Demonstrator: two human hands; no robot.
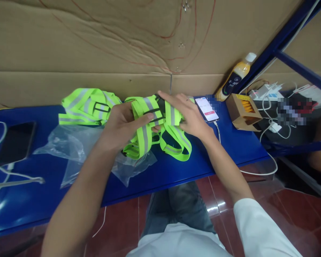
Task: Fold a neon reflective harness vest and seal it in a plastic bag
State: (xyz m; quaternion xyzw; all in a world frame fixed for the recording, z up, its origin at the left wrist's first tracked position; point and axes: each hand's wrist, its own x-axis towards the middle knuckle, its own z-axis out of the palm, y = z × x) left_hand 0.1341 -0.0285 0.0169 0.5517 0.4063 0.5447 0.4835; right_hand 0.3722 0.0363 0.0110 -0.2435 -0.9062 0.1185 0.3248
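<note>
At the centre of the frame both hands work a neon strap vest (pixel 160 132) with grey reflective bands, bunched just above the blue surface (pixel 203 167). The left hand (pixel 123 125) has its fingers closed round a gathered fold of straps, thumb laid across a black buckle. The right hand (pixel 188 117) lies flatter over the right side of the bundle, fingers nearly straight and pressing down on the straps, not curled round them. Loose loops of the vest hang toward the lower centre, touching a clear plastic bag (pixel 75 146) that spreads to the left under the left forearm.

A second, folded vest (pixel 87 106) lies in the upper left of centre, just beside the first. A lit phone (pixel 208 109) rests right of the right hand, with a bottle (pixel 235 76) and a small cardboard box (pixel 243 112) further right. A dark phone (pixel 14 142) and white cables sit at the far left.

To fold the straps well, the pressing hand probably should keep the layers flat and aligned while the gripping hand draws the hanging loops in evenly, so that nothing twists or snags on the buckle.
</note>
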